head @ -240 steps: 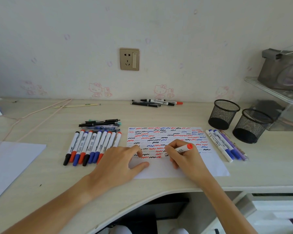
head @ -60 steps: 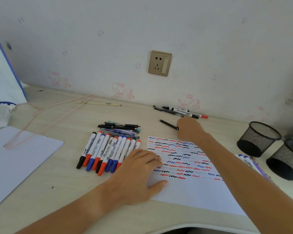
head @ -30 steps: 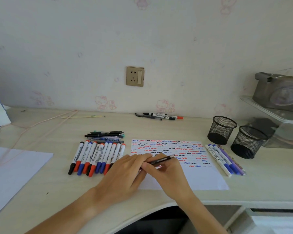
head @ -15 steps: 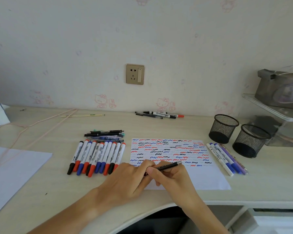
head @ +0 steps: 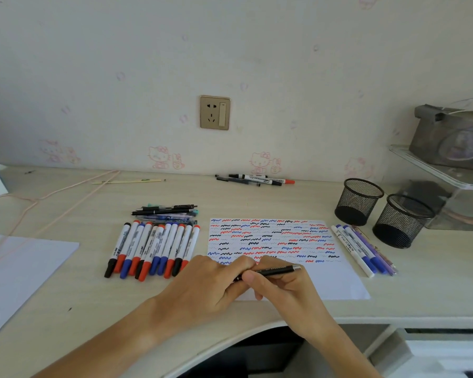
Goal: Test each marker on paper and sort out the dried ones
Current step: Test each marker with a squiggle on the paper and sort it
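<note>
A slim black pen (head: pixel 277 270) lies almost level across the lower edge of the scribbled test paper (head: pixel 336 282), its metal-tipped end pointing right and its other end hidden between the two hands. The right hand (head: pixel 281 293) curls round the barrel from below and behind, thumb laid along the near side, so most of the visible shaft juts out to the right of its knuckles. The left hand (head: pixel 205 285) meets it at the pen's left end, fingers bent and pinching that end against the right hand's fingertips; whether it holds a cap or the barrel itself cannot be told. Both hands rest on the sheet's near left corner, over the last rows of red, blue and black squiggles.

Just left of the paper lies a row of white-barrelled markers (head: pixel 153 248) with red, blue and black caps, side by side and touching, with a small heap of thin dark pens (head: pixel 165 211) at their far ends. Along the paper's right edge lie several blue and purple markers (head: pixel 362 248), and beyond them stand two black mesh cups (head: pixel 359 201), upright and close together. Near the wall, well apart from the hands, a few more pens (head: pixel 254 179) lie in a loose bunch. All of it rests on a pale wooden desk (head: pixel 66 304).
</note>
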